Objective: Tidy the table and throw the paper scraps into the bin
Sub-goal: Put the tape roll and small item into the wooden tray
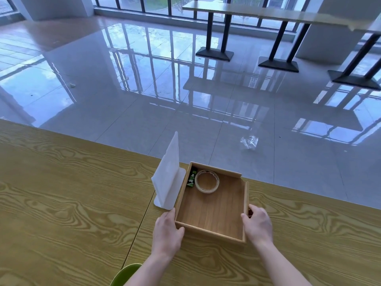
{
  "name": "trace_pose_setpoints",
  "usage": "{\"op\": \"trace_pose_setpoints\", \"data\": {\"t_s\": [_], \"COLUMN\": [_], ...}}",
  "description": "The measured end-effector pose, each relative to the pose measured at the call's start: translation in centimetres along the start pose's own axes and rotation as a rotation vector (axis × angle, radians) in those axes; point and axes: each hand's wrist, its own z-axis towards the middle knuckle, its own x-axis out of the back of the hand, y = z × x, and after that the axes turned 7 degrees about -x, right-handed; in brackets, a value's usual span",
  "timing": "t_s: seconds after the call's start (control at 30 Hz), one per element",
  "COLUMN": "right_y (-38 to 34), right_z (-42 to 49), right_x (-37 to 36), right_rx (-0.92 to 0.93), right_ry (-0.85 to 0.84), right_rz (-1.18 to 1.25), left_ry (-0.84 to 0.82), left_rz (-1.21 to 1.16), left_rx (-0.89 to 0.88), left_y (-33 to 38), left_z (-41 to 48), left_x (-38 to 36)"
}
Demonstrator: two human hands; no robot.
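A shallow wooden tray (214, 215) sits near the far edge of the wood-grain table (61, 193). Inside it, at the far left, lie a roll of clear tape (206, 181) and a small green packet (191, 178). My left hand (167, 232) grips the tray's near-left corner, thumb on the front wall. My right hand (257, 223) grips the near-right corner, thumb over the right wall. A white upright stand (169, 178) touches the tray's left side. No paper scraps show on the table.
A green rim (125, 273), perhaps a bin or bowl, peeks in at the bottom edge below the table. A crumpled clear plastic wrapper (249, 142) lies on the glossy floor beyond the table. Other tables on black bases (278, 64) stand further back.
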Motion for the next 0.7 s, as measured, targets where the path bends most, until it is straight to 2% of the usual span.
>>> {"op": "trace_pose_setpoints", "data": {"t_s": [0.7], "right_y": [0.23], "right_z": [0.21], "right_x": [0.16], "right_rx": [0.012], "right_ry": [-0.02], "right_rz": [0.004], "left_ry": [0.002], "left_rz": [0.028], "left_rx": [-0.047], "left_y": [-0.04], "left_z": [-0.22], "left_x": [0.44]}}
